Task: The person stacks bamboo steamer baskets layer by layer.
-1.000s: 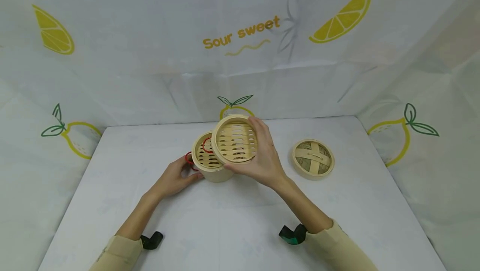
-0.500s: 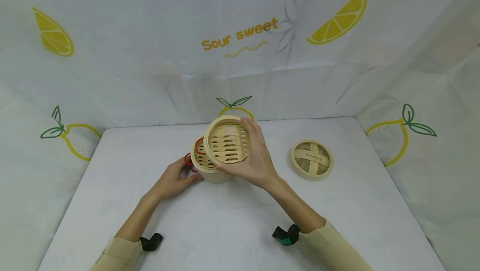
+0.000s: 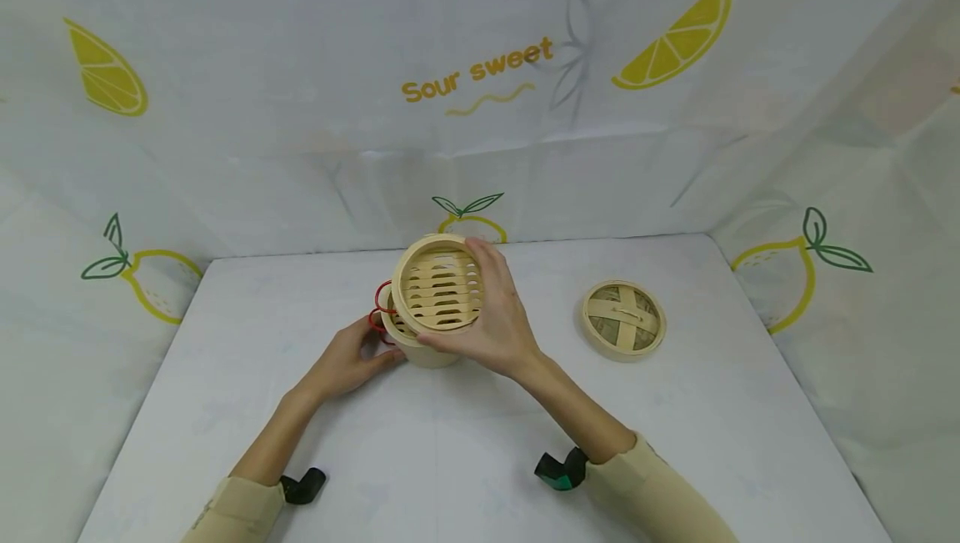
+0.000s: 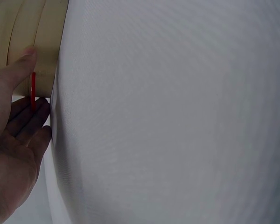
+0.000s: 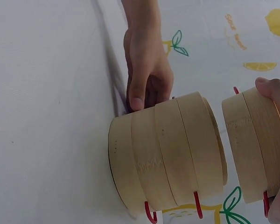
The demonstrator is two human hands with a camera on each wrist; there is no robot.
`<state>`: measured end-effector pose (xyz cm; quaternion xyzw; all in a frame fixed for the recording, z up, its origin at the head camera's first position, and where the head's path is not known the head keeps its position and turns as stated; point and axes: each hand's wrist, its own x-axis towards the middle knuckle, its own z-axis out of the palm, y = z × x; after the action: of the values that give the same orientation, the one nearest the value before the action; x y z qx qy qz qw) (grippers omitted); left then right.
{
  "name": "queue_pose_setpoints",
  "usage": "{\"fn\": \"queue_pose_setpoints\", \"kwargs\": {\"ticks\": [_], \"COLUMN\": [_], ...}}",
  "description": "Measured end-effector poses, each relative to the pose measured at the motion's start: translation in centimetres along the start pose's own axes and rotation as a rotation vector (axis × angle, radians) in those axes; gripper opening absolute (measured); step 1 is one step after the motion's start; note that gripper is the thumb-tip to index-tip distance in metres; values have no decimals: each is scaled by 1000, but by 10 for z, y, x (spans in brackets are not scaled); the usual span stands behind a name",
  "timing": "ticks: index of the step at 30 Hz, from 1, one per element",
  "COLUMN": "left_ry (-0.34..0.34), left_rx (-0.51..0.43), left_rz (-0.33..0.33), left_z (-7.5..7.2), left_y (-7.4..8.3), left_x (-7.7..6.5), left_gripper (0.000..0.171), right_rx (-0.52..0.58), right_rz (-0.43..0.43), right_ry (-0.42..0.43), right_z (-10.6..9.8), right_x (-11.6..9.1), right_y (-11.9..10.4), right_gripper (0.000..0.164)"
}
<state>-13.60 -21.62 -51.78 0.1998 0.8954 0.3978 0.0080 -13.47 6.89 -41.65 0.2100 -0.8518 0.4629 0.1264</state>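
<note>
My right hand (image 3: 491, 318) grips a round bamboo steamer basket (image 3: 438, 289) by its right side. This basket is tilted, its slatted floor facing me and a red loop handle at its left. Under it stands a stack of two steamer baskets (image 5: 163, 154) on the table, mostly covered by the held basket in the head view. In the right wrist view a gap separates the held basket from the stack. My left hand (image 3: 352, 362) holds the stack's left side, thumb (image 4: 21, 67) on the wall and fingers near a red loop (image 4: 33, 88).
A bamboo steamer lid (image 3: 625, 320) with crossed bands lies at the right of the white table (image 3: 450, 460). White cloth (image 3: 300, 134) printed with lemons rises behind and at both sides. Dark straps (image 3: 303, 485) show at both wrists.
My right hand has moved left with the held basket, which now covers more of the stack. My left hand, the stack and the lid stay in place.
</note>
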Motion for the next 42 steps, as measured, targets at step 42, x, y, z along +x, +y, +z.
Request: {"fn": "queue_pose_setpoints", "kwargs": {"ticks": [42], "left_ry": [-2], "left_rx": [7], "left_rz": [-32], "left_z": [0], "left_y": [1], "left_x": [-1], "left_gripper": [57], "right_rx": [-40], "right_rz": [-20], "right_ry": [-28], "right_z": [20], "right_x": [4], "right_y": [-3], "right_gripper": [135]}}
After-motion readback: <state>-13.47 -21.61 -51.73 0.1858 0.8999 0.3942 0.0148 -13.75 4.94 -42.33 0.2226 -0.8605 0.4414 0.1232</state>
